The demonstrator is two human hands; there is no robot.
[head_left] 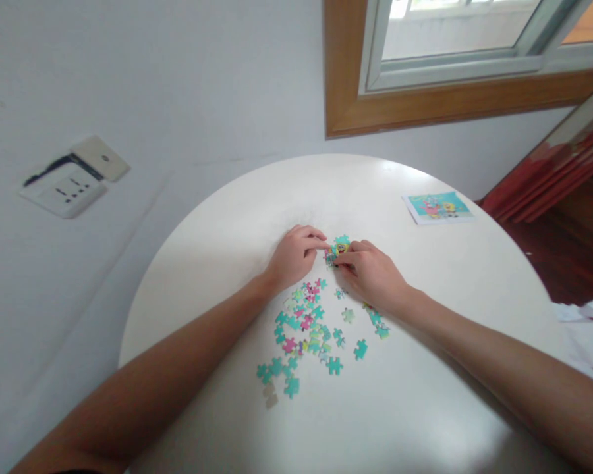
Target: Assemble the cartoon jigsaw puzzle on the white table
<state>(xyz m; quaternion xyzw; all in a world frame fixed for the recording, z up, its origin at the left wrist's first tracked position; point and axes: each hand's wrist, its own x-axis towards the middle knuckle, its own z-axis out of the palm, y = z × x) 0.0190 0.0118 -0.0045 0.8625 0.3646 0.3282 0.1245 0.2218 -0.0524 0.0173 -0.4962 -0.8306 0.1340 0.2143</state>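
Puzzle (342, 245), a small patch of joined pieces in teal, yellow and other colours, lies flat on the white table (217, 243), between the fingertips of the two hands, in the head view. The left hand (296, 253) comes in from the puzzle's left, its index finger reaching out so that the tip meets the puzzle's left edge; the other fingers are loosely bent. Whether they grip anything, I cannot tell. The right hand (373, 270) lies over the puzzle's right and near edges, thumb and index drawn narrow, their tips at the near part of the patch. I cannot tell whether a piece is pinched there, as the hand covers that spot. The yellow part and a teal tab at the far side show beyond these fingers.

Nearer the person than the puzzle, loose pieces (307, 322) lie in a scattered heap, mostly teal, pink and pale green, some overlapping. Two beige pieces (270, 395) sit at the near left of it. A short row of pieces (376, 319) shows beside the right wrist, nearer than the puzzle and to its right. Farther off than the puzzle, well to its right, lies a picture card (439, 206) with a teal background and pink and yellow figures.
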